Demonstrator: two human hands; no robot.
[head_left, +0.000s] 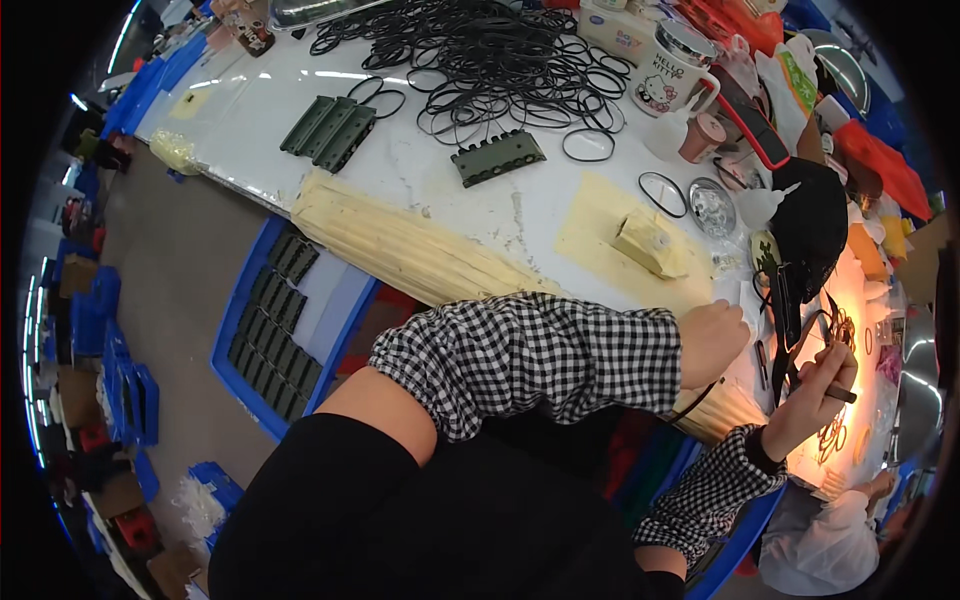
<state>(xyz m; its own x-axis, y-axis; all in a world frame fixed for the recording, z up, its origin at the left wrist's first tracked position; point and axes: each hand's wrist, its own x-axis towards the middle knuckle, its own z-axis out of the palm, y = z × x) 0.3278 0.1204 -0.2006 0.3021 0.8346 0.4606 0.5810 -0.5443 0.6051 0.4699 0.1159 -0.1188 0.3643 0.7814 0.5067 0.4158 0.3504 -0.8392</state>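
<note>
My left hand (pixel 714 342) is closed, at the table's near edge beside a yellowish sheet; what it grips, if anything, is hidden. A thin black cord (pixel 694 404) runs down from beneath it. Farther right, my right hand (pixel 812 392) has its fingers curled and pinched round a dark rod-shaped thing (pixel 841 395), whose short end sticks out. Just beyond that hand, under a bright lamp glow, lie thin dark loops (pixel 845 325). A small block (pixel 650 243) in yellowish wrapping rests on the sheet (pixel 585 225), forward of my left hand.
Black rubber rings (pixel 500 65) are heaped at the back. Dark green ribbed blocks (pixel 328 132) and another green block (pixel 497 158) lie nearer. A lidded mug (pixel 668 75) and black lamp (pixel 808 215) stand right. A blue crate (pixel 232 335) holds several green blocks. Another person's hand (pixel 880 485) is lower right.
</note>
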